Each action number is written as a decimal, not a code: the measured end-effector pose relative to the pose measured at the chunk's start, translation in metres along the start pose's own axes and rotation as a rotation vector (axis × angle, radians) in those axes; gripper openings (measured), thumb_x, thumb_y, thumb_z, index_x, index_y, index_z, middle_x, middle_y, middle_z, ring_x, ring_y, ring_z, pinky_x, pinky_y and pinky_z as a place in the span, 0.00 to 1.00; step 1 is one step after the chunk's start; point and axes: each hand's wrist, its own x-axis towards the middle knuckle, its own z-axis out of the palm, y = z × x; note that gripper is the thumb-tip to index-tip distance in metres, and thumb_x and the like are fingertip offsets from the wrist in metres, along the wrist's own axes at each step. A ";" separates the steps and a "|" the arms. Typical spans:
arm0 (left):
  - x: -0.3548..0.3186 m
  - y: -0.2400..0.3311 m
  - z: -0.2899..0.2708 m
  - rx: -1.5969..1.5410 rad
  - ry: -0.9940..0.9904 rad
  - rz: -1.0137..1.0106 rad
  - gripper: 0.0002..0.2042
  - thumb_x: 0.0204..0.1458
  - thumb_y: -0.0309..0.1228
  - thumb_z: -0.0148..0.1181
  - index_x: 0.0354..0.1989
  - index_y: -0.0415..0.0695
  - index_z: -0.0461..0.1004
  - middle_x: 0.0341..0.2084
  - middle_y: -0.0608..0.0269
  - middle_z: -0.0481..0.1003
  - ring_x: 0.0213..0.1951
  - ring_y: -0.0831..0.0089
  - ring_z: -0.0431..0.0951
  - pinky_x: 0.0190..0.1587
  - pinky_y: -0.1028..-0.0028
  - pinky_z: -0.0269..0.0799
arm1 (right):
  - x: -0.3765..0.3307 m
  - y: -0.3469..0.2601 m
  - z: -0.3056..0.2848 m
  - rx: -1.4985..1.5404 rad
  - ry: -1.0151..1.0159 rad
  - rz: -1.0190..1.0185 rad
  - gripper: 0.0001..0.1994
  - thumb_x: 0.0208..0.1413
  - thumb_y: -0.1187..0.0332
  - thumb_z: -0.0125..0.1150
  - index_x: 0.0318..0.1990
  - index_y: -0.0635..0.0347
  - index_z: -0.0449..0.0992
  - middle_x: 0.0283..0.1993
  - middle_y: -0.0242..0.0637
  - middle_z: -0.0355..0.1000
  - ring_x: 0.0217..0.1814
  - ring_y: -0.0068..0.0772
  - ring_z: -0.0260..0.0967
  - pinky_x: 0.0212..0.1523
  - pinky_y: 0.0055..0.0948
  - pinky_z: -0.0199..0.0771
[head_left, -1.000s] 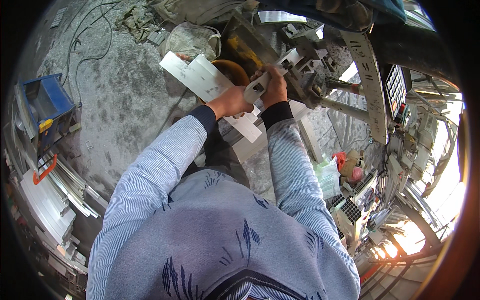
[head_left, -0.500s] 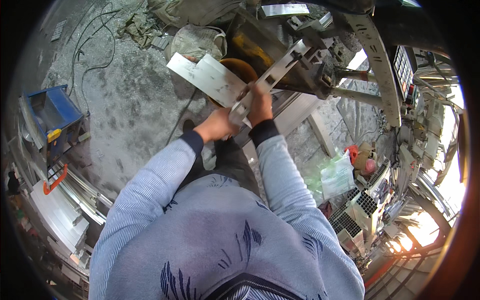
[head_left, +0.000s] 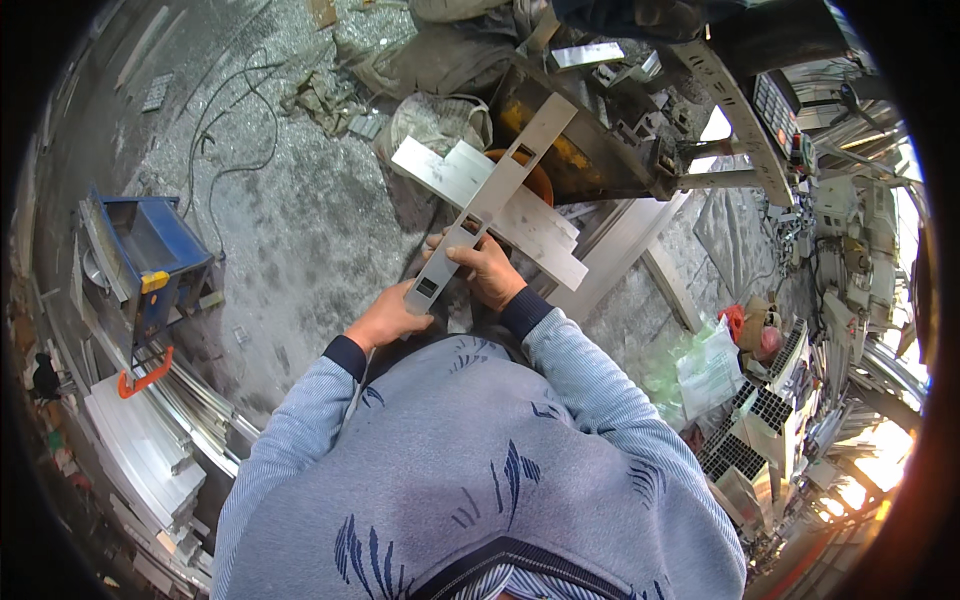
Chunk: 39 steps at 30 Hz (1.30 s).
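A long flat aluminium strip (head_left: pixel 488 205) with several rectangular slots runs diagonally from my hands up toward the press machine (head_left: pixel 600 150). My left hand (head_left: pixel 388 318) holds its near end from below. My right hand (head_left: pixel 487 270) grips the strip a little higher, thumb on top. Beneath the strip lies a stack of flat aluminium profiles (head_left: pixel 500 205) crossing it the other way, over an orange bucket (head_left: pixel 540 180). Both my sleeves are blue ribbed fabric.
A blue metal box (head_left: pixel 150 250) with an orange clamp stands at the left beside stacked aluminium bars (head_left: pixel 140 450). Cables lie on the grey shaving-strewn floor (head_left: pixel 290 220). At the right are plastic bags (head_left: pixel 700 365), square tubes (head_left: pixel 750 440) and a control panel (head_left: pixel 775 105).
My hands have pulled back from the machine toward my body. The slotted strip has come out with them and now lies diagonally in both hands.
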 end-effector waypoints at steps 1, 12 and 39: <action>-0.003 0.001 -0.007 0.022 -0.010 0.003 0.16 0.46 0.31 0.69 0.41 0.39 0.73 0.30 0.63 0.78 0.28 0.74 0.77 0.35 0.71 0.75 | -0.001 -0.003 0.006 -0.020 -0.022 -0.016 0.24 0.55 0.72 0.61 0.59 0.68 0.66 0.59 0.46 0.74 0.58 0.42 0.75 0.62 0.44 0.75; -0.009 0.032 -0.033 -0.389 -0.234 0.392 0.33 0.51 0.30 0.73 0.65 0.44 0.65 0.59 0.60 0.70 0.56 0.70 0.72 0.60 0.68 0.69 | -0.042 -0.084 0.057 -0.463 0.053 -0.608 0.33 0.57 0.70 0.70 0.68 0.64 0.61 0.56 0.37 0.70 0.58 0.31 0.68 0.60 0.34 0.70; 0.023 0.047 -0.027 0.258 0.487 0.363 0.19 0.50 0.29 0.69 0.51 0.41 0.75 0.42 0.61 0.78 0.44 0.66 0.79 0.46 0.67 0.75 | -0.151 -0.101 -0.099 -1.555 0.612 -0.211 0.30 0.49 0.62 0.68 0.58 0.62 0.64 0.39 0.59 0.76 0.42 0.65 0.75 0.44 0.53 0.76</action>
